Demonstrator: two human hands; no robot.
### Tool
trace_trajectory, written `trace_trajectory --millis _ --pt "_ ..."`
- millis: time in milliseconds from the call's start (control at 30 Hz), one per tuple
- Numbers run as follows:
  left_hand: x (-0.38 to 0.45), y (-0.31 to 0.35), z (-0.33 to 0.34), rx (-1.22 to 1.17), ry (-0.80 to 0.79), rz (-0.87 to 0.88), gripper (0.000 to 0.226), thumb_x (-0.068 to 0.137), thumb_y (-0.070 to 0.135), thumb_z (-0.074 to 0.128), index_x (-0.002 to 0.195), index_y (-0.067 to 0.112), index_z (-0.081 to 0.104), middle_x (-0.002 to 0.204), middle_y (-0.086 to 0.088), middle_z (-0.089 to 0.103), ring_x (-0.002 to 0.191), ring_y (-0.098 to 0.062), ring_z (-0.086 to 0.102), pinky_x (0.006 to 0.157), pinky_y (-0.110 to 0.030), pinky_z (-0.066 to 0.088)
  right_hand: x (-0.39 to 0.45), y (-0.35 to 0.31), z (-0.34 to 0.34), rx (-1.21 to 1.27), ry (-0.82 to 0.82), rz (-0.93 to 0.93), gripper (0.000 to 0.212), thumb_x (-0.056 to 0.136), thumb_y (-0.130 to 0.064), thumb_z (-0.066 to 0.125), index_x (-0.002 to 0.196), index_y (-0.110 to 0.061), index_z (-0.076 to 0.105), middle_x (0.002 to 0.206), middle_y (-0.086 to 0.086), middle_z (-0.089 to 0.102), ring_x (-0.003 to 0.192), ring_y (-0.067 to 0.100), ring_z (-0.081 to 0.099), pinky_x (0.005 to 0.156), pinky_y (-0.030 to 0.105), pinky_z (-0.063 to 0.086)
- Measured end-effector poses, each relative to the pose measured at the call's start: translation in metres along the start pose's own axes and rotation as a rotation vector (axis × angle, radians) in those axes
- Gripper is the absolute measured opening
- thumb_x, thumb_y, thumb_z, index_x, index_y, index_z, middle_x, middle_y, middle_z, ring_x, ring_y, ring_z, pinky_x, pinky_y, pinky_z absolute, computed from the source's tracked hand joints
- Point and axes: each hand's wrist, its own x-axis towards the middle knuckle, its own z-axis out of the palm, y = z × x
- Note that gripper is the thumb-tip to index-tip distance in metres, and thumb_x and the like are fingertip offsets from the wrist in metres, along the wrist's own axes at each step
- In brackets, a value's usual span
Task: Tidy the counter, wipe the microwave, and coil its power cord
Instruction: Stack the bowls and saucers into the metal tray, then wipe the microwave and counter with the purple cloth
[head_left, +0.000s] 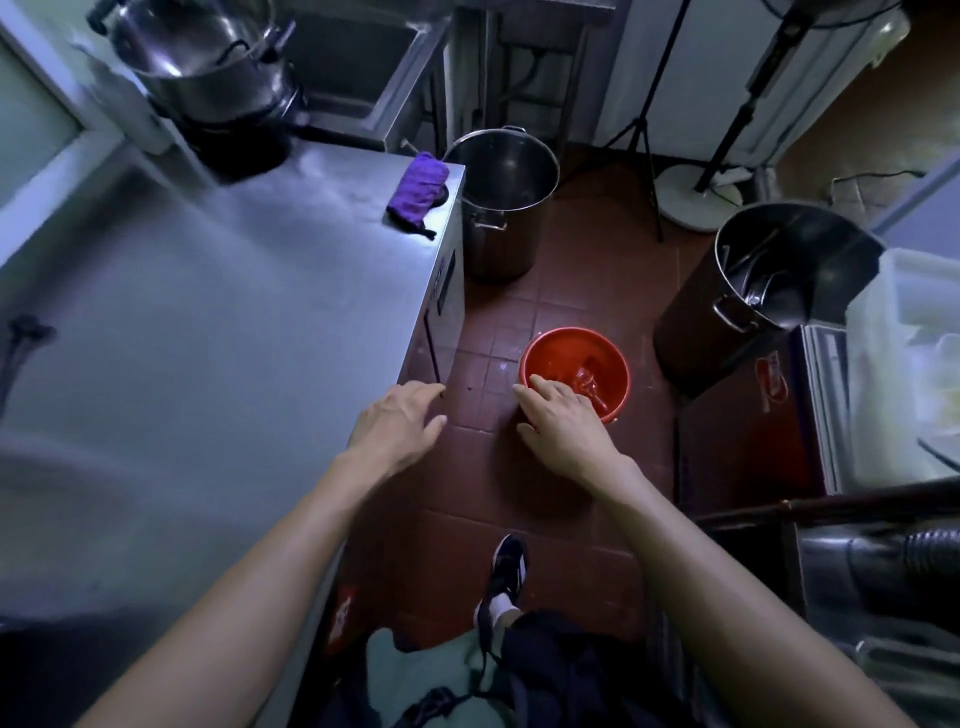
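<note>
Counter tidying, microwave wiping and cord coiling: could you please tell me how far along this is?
Done: most of the counter looks bare. In hand: nothing; both the left hand and right hand are open, above the floor and red bucket. Left: purple cloth lies unused; no microwave in view.

Both bare arms reach out in front. The left hand (400, 423) is held out flat, palm down, fingers loose and a little spread, holding nothing. The right hand (561, 423) is beside it, palm down, fingers softly bent, also holding nothing.
</note>
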Motion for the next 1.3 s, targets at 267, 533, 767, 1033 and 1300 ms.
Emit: trace_trajectory --millis 267,533,767,1033,1300 --pt "0.059 0.005 -0.014 -0.023 0.037 -0.085 0.054 0.097 0.041 0.052 0.149 0.032 0.038 0.148 0.005 0.047 0.131 -0.023 0.048 0.097 -0.042 0.046 0.067 0.037 -0.031 0.015 -0.030 -0.035 0.060 0.096 -0.032 0.053 0.152 -0.028 0.030 0.161 0.006 0.027 0.148 0.028 0.024 0.113 0.052 0.029" --pt "0.125 -0.015 -0.026 -0.078 0.059 -0.146 0.051 0.097 0.040 0.052 0.147 0.029 0.043 0.147 0.005 0.048 0.129 -0.024 0.050 0.099 -0.041 0.045 0.151 0.033 -0.047 -0.013 -0.078 -0.097 0.063 0.094 -0.029 0.054 0.152 -0.026 0.031 0.161 0.007 0.026 0.148 0.029 0.024 0.114 0.047 0.028" --pt "0.193 -0.068 -0.042 -0.214 0.185 -0.213 0.052 0.095 0.031 0.054 0.146 0.025 0.045 0.147 0.001 0.050 0.129 -0.025 0.050 0.101 -0.040 0.044 0.250 0.016 -0.066 -0.136 -0.139 -0.184 0.063 0.094 -0.030 0.055 0.152 -0.028 0.029 0.161 0.011 0.026 0.147 0.032 0.025 0.113 0.051 0.029" --pt "0.264 -0.102 -0.074 -0.273 0.192 -0.251 0.049 0.096 0.030 0.054 0.144 0.022 0.047 0.144 -0.001 0.050 0.127 -0.026 0.048 0.101 -0.042 0.045 0.351 0.005 -0.098 -0.208 -0.124 -0.229 0.068 0.089 -0.031 0.063 0.150 -0.025 0.033 0.155 0.007 0.031 0.141 0.031 0.031 0.105 0.047 0.037" --pt "0.323 -0.116 -0.074 -0.299 0.157 -0.267 0.047 0.097 0.028 0.054 0.143 0.020 0.050 0.142 -0.001 0.052 0.127 -0.026 0.049 0.102 -0.040 0.043 0.435 0.002 -0.102 -0.217 -0.155 -0.282 0.073 0.087 -0.027 0.066 0.151 -0.025 0.029 0.162 0.010 0.016 0.149 0.032 0.013 0.112 0.051 0.031"
